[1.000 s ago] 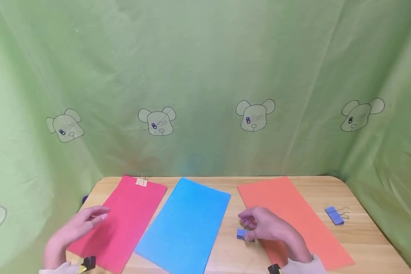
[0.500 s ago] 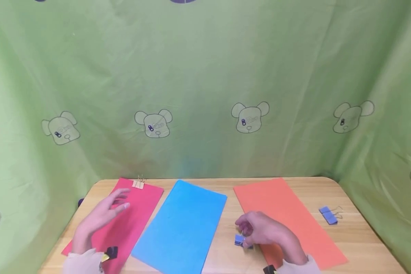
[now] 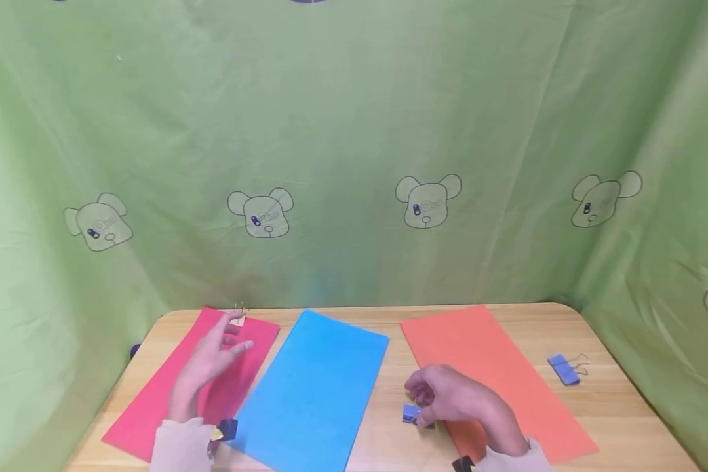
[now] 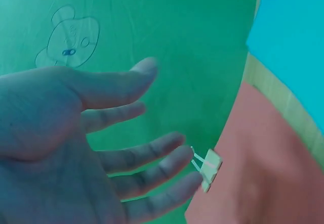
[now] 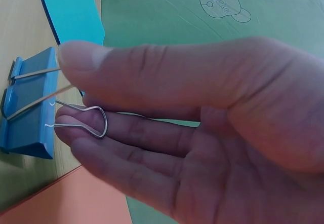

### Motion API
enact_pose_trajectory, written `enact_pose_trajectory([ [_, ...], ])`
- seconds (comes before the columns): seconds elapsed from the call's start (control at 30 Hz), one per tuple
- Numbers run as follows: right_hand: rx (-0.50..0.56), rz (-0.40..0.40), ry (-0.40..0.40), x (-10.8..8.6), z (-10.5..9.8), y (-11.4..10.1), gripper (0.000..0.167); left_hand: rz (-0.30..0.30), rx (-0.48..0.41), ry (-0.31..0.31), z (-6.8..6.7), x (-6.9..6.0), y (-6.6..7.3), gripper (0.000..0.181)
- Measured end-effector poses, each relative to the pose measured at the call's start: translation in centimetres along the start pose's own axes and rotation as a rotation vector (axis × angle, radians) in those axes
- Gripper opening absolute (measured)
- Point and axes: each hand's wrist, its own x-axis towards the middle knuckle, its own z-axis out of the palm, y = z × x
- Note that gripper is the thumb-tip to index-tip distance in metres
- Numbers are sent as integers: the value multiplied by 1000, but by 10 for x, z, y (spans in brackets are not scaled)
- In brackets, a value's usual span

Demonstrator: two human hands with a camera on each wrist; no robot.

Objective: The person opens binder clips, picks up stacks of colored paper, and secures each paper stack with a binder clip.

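Note:
My right hand [image 3: 451, 393] holds a blue binder clip [image 3: 410, 413] low over the table, between the blue paper and the orange paper [image 3: 507, 380]. In the right wrist view, the thumb lies on one wire handle of that clip [image 5: 31, 100] and the fingertips are at the other. Over the pink-red paper [image 3: 147, 413] hovers my left hand [image 3: 209, 357], fingers spread and holding nothing. Its fingertips appear close to a cream binder clip [image 4: 211, 165] on that paper's far edge; whether they touch it, I cannot tell.
Blue paper [image 3: 315, 387] lies in the middle of the wooden table [image 3: 619, 419]. A second blue binder clip [image 3: 564, 369] rests at the right, beyond the orange paper. Green curtain [image 3: 342, 131] with bear faces surrounds the table's back and sides.
My left hand has moved right and forward across the pink-red paper toward the cream clip. The right hand stays nearly in place with the blue clip. The head view has shifted slightly.

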Motion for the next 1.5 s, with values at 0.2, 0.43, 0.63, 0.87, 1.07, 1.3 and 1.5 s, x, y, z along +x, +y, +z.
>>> enact_pose_trajectory([
  [0.2,-16,4,-2,1,0,2,56,-63,-5,-91,14,-4,4,64],
  [0.43,-21,0,22,1,-1,5,61,-164,66,-172,32,-6,18,57],
  [0.63,-30,-9,36,0,-1,5,59,-207,274,-183,56,-7,31,71],
  [0.87,-29,-11,35,0,-1,6,58,-289,472,-251,73,-15,48,106],
  [1.07,-81,-25,96,0,-2,5,56,-293,492,-251,74,-15,50,111],
  [1.3,-117,-17,259,3,-3,0,65,-283,468,-228,72,-12,46,90],
  [1.5,-124,-43,390,7,-5,-2,57,-292,441,-230,72,-11,43,80],
])
